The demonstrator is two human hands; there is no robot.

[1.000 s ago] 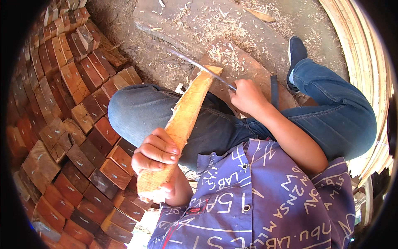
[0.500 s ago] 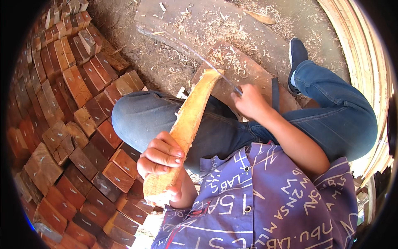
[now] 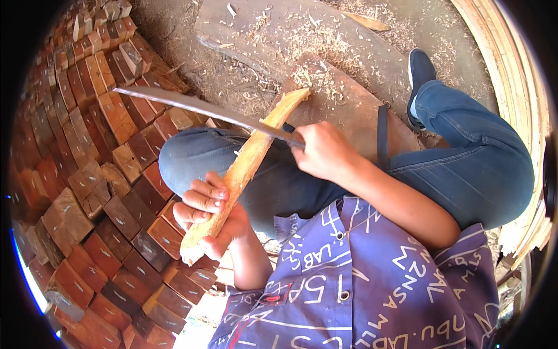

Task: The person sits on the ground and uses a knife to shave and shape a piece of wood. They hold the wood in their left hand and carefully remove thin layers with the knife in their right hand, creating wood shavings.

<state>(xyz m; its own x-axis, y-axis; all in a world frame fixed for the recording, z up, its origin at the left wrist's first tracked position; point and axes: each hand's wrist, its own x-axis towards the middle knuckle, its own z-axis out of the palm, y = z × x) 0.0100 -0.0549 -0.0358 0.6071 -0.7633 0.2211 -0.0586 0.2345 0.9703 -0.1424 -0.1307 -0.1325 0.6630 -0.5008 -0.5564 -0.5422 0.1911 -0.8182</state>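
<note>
A long, rough piece of yellow wood point(image 3: 247, 158) slants up and away across my lap, narrowing toward its far end. My left hand point(image 3: 209, 215) grips it near the lower end, fingers wrapped round. In my right hand point(image 3: 325, 150) is the handle of a long-bladed knife point(image 3: 203, 108). The blade points to the left and passes over the upper part of the wood. Whether its edge touches the wood I cannot tell.
Stacked reddish-brown wood blocks point(image 3: 125, 253) rise along the left. Ahead, shavings litter a flat board point(image 3: 354, 110) and the ground. A dark strap point(image 3: 382, 136) lies by my right knee. Long pale strips of wood point(image 3: 505, 64) curve down the right side.
The knife has swung from pointing away to pointing left, crossing over the wood. My right hand has shifted left and slightly nearer. The wood has turned in my left hand, which moved slightly left.
</note>
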